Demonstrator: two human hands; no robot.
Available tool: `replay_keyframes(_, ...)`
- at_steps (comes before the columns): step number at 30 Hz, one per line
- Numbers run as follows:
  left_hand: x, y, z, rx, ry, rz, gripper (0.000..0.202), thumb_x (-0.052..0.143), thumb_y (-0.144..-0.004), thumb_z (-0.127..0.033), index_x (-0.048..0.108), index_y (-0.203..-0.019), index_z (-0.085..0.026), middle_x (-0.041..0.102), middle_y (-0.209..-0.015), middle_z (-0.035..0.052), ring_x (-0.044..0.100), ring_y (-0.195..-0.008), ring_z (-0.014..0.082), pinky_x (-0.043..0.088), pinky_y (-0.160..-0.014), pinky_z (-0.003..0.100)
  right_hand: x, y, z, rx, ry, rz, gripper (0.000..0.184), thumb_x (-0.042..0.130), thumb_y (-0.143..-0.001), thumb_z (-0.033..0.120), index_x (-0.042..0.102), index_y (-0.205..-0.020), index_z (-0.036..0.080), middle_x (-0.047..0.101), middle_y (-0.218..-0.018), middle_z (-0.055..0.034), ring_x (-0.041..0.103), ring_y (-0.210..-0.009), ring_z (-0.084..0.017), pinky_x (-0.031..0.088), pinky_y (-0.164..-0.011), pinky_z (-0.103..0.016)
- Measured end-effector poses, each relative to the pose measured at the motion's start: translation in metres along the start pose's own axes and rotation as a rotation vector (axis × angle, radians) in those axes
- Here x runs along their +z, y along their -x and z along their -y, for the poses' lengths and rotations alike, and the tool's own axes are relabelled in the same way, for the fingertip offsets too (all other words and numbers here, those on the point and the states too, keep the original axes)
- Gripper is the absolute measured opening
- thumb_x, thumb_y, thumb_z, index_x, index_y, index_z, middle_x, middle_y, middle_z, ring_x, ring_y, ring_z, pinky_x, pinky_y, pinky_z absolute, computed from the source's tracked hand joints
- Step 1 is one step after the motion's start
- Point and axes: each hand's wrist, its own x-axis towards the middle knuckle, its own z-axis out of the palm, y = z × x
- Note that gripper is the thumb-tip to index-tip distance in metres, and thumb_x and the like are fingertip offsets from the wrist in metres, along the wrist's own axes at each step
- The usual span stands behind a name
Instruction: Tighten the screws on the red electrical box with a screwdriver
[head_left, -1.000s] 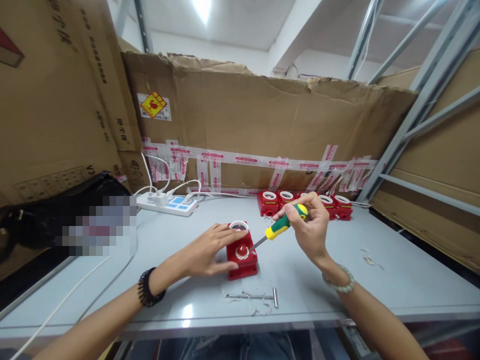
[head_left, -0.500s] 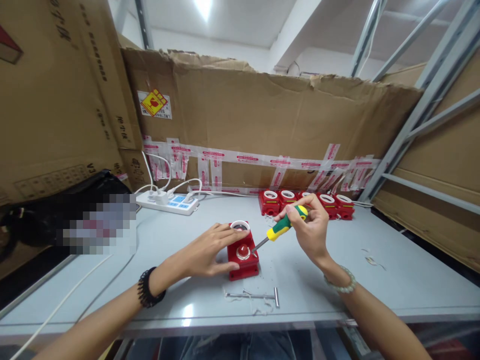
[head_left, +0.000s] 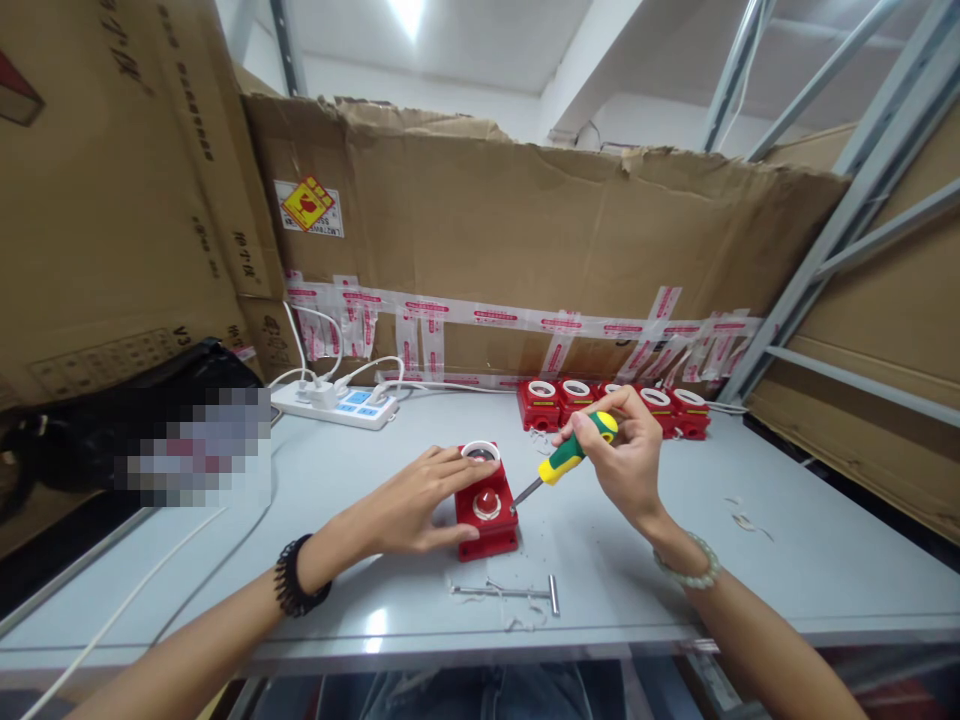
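A red box-shaped device with a white ring and a red domed knob stands on the table in front of me. My left hand holds it from the left, fingers over the top by the ring and thumb at the near side. In my right hand is a screwdriver with a green and yellow handle, slanting down to the left. Its tip meets the box's right edge beside the knob; whether it sits in a screw I cannot tell. A metal T-handle tool lies just in front of the box.
Several similar red devices line the back of the table, partly behind my right hand. A white power strip with plugs and cables stands at back left. A black bag lies at the left. Cardboard walls the rear.
My right hand has shifted slightly right with the screwdriver, and the tip has moved a little right along the box's edge. My left hand and the box stay put.
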Motion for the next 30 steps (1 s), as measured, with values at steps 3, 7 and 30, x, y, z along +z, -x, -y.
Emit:
replay_keyframes(3, 0.000, 0.000, 0.000, 0.004, 0.006, -0.003, 0.067, 0.057, -0.085, -0.044, 0.027, -0.142, -0.027, 0.049, -0.136, 0.0090, 0.046, -0.115, 0.0287, 0.037, -0.096, 0.046, 0.000, 0.001, 0.002, 0.002, 0.001, 0.024, 0.025, 0.068, -0.074, 0.025, 0.043, -0.072, 0.021, 0.059, -0.061, 0.0050, 0.065, -0.051, -0.015, 0.056, -0.045, -0.027)
replay_keyframes(7, -0.001, -0.001, -0.001, 0.006, 0.004, 0.001, 0.067, 0.057, -0.085, -0.044, 0.027, -0.142, -0.027, 0.049, -0.137, 0.0089, 0.047, -0.115, 0.0286, 0.037, -0.095, 0.046, 0.001, 0.003, 0.004, -0.017, 0.026, 0.043, 0.023, 0.067, -0.075, 0.024, 0.044, -0.073, 0.021, 0.059, -0.061, 0.0049, 0.066, -0.052, -0.015, 0.056, -0.045, -0.026)
replay_keyframes(30, -0.008, -0.005, -0.013, 0.011, -0.066, 0.035, 0.047, 0.058, -0.084, -0.046, 0.050, -0.127, -0.028, 0.054, -0.131, 0.0062, 0.048, -0.112, 0.0289, 0.035, -0.089, 0.040, 0.031, -0.010, 0.036, -0.353, 0.796, 0.559, 0.016, 0.046, -0.087, 0.026, 0.048, -0.072, 0.019, 0.049, -0.064, 0.0017, 0.042, -0.057, -0.011, 0.033, -0.054, -0.024)
